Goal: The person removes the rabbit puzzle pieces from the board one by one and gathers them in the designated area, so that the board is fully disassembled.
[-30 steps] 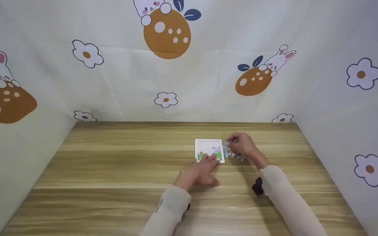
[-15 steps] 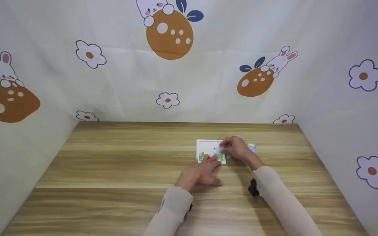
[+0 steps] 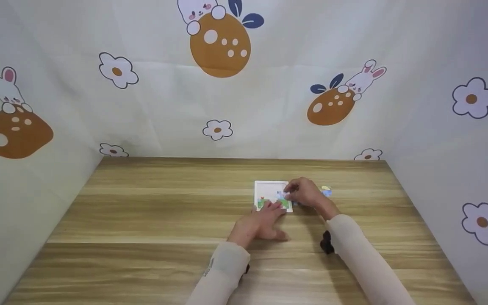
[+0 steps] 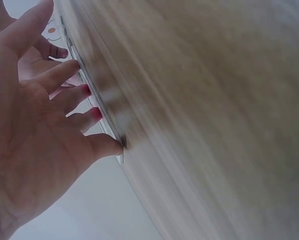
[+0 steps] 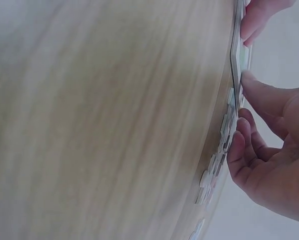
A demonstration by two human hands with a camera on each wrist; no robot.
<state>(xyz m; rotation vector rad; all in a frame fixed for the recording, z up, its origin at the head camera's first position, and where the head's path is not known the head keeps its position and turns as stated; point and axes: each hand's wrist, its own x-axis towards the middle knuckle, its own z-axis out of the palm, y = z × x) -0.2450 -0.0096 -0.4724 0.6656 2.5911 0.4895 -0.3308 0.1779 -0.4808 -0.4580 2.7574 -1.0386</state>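
A square jigsaw puzzle tray with a white border lies right of the table's middle. Joined pieces with green and blue print fill its lower part, while the upper part is bare white. My left hand rests on the tray's near edge, fingers spread and fairly straight; in the left wrist view its fingertips touch the tray's side. At the right border, my right hand pinches a small pale puzzle piece between thumb and fingers, low over the tray. The fingers hide most of that piece.
Loose puzzle pieces lie on the table right of the tray, partly under my right hand; one yellow-and-blue piece shows beyond it. The wood-grain table meets printed cloth walls at the back and sides.
My right hand has moved left from the loose pieces to the tray's right border, bringing the small piece over it. My left hand has stayed on the near edge.
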